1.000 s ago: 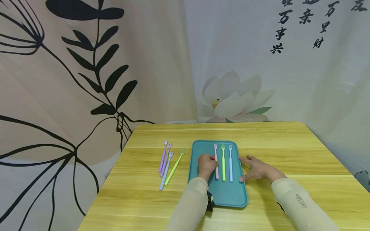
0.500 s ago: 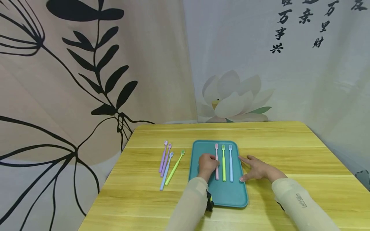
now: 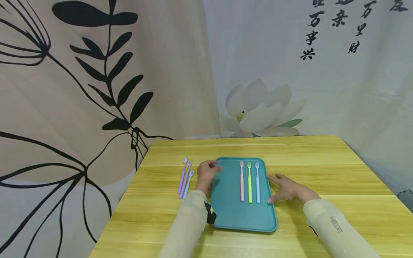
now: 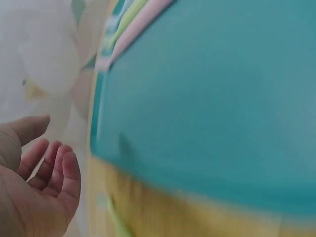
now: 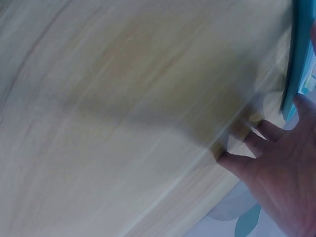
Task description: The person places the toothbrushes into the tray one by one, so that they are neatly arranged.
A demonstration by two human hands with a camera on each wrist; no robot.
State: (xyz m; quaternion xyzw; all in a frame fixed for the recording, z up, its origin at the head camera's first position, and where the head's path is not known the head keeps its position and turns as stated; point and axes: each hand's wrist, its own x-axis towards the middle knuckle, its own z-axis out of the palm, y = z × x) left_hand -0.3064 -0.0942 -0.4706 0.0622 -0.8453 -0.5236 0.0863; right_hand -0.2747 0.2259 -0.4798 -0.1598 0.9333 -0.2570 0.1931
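My left hand (image 3: 207,175) hovers over the left edge of the teal tray (image 3: 243,218) with its fingers loosely bent. The left wrist view shows nothing between its thumb and fingers. On the tray, a pink toothbrush (image 3: 242,182), a green toothbrush (image 3: 250,184) and a light blue toothbrush (image 3: 257,184) lie side by side, heads toward the far edge. My right hand (image 3: 288,189) has its fingers spread, thumb and a fingertip touching the tray's right rim. In the left wrist view, another green toothbrush (image 4: 117,219) lies blurred on the table; my left hand and sleeve hide it in the head view.
Left of the tray, two purple toothbrushes (image 3: 182,177) and a blue toothbrush (image 3: 188,184) lie on the wooden table (image 3: 309,154). My left forearm partly covers the blue one's handle. A printed curtain (image 3: 180,71) hangs behind the table's far edge.
My left hand has let go of the pink toothbrush, which stays on the tray, and has moved left to the tray's edge. The right hand has stayed in place.
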